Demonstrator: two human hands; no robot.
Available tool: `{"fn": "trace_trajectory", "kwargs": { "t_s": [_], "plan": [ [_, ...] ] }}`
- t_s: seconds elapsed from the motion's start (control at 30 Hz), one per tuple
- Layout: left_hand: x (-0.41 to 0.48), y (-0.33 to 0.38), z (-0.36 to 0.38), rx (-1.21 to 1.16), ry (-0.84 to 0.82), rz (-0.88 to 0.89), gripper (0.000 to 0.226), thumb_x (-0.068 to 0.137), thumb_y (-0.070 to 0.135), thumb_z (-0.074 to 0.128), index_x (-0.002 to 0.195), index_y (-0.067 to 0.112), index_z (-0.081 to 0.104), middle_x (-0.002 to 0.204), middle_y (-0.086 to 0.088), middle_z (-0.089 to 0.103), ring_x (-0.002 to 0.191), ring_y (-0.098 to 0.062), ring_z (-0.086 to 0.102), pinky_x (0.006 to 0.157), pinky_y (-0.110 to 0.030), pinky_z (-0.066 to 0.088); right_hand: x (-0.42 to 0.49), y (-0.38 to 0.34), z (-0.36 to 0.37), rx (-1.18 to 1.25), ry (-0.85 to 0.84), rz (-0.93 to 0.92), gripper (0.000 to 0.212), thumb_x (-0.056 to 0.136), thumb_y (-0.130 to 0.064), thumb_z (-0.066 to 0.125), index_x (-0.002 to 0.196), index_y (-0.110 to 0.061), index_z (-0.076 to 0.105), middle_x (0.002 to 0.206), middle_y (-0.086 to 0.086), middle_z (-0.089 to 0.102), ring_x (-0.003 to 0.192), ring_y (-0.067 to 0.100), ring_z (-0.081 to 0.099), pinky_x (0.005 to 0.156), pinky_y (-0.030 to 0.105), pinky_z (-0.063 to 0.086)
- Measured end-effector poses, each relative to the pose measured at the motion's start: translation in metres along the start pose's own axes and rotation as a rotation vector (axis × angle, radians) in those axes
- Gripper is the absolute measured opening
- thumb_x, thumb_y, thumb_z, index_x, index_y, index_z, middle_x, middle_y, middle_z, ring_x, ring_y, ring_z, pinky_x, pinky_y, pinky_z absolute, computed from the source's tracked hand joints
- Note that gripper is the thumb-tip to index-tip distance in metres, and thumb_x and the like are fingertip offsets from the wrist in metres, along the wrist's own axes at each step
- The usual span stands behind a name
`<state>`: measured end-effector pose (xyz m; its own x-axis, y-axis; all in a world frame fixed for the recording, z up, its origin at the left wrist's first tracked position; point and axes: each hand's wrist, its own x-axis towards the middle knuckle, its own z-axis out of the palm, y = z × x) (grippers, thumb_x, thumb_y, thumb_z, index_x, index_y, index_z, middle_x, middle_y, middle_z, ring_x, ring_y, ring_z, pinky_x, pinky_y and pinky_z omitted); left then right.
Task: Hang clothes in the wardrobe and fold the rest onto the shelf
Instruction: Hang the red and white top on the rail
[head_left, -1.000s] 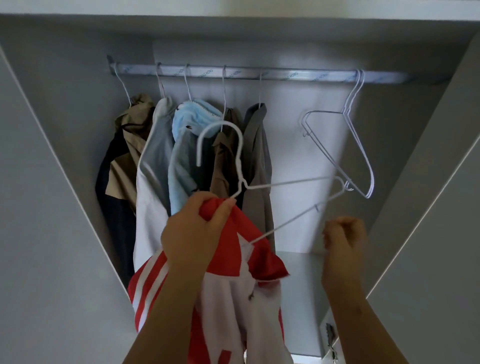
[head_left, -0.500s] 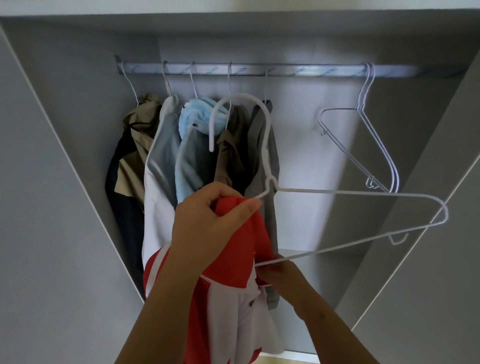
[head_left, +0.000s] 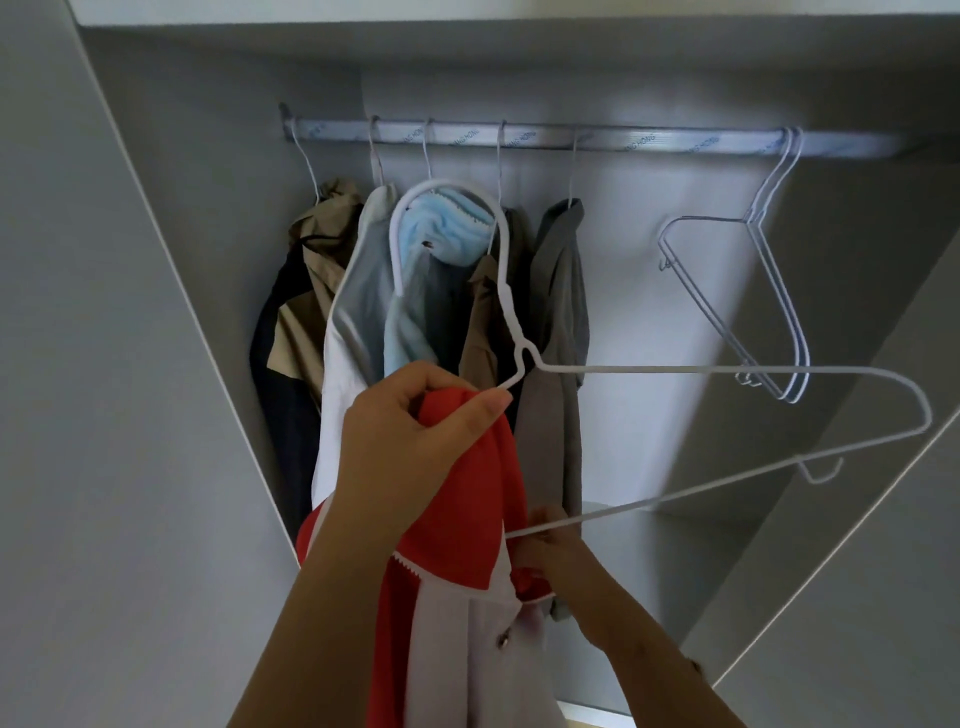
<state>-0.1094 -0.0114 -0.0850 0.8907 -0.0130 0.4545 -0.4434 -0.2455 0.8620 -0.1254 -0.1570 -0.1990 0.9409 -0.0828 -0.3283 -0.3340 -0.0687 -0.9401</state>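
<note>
My left hand (head_left: 410, 441) grips the red shoulder of a red and white shirt (head_left: 467, 519) together with the neck of a white wire hanger (head_left: 675, 370). One arm of the hanger is inside the shirt; the other arm sticks out to the right, bare. Lower down, my right hand (head_left: 561, 561) pinches the shirt's red fabric right under the hanger's bottom wire. The hanger's hook points up in front of the hung clothes, below the wardrobe rail (head_left: 597, 141).
Several garments (head_left: 558, 291) hang on the left half of the rail: tan and dark, grey, light blue, brown, grey. Two bare wire hangers (head_left: 769, 291) hang at the right end. A shelf (head_left: 649, 561) lies below. Wardrobe walls stand left and right.
My right hand dropped from the hanger's right end to the shirt beneath the bottom wire. The hanger swung so its free arm points right, and its hook rose a little.
</note>
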Motion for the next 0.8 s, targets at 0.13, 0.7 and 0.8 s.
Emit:
{"fn": "trace_trajectory", "kwargs": {
  "t_s": [0.13, 0.7, 0.8],
  "plan": [
    [-0.003, 0.001, -0.001, -0.030, 0.003, -0.023, 0.031, 0.053, 0.062, 0.063, 0.066, 0.034, 0.064, 0.071, 0.020, 0.067, 0.069, 0.002, 0.063, 0.060, -0.012, 0.050, 0.003, 0.002, 0.008, -0.102, -0.024, -0.028, 0.019, 0.086, -0.011, 0.063, 0.096, -0.004, 0.048, 0.068, 0.002, 0.052, 0.042, 0.001, 0.053, 0.042, 0.014, 0.042],
    [0.011, -0.026, -0.028, 0.034, -0.098, 0.021, 0.009, 0.066, 0.044, 0.063, 0.068, 0.052, 0.066, 0.076, 0.030, 0.065, 0.074, 0.011, 0.061, 0.060, -0.002, 0.045, -0.006, 0.000, -0.051, 0.613, 0.221, -0.089, 0.019, 0.094, -0.018, 0.049, 0.096, -0.010, 0.066, 0.081, 0.008, 0.074, 0.074, 0.021, 0.071, 0.057, 0.028, 0.055],
    [0.013, -0.036, -0.026, 0.088, -0.123, 0.041, 0.016, 0.077, 0.036, 0.062, 0.078, 0.052, 0.065, 0.082, 0.035, 0.064, 0.080, 0.015, 0.058, 0.066, 0.000, 0.043, -0.005, -0.006, -0.055, 0.676, 0.279, 0.024, 0.025, 0.096, -0.025, 0.047, 0.094, -0.010, 0.066, 0.070, 0.006, 0.073, 0.062, 0.018, 0.070, 0.048, 0.028, 0.053]
  ]
}}
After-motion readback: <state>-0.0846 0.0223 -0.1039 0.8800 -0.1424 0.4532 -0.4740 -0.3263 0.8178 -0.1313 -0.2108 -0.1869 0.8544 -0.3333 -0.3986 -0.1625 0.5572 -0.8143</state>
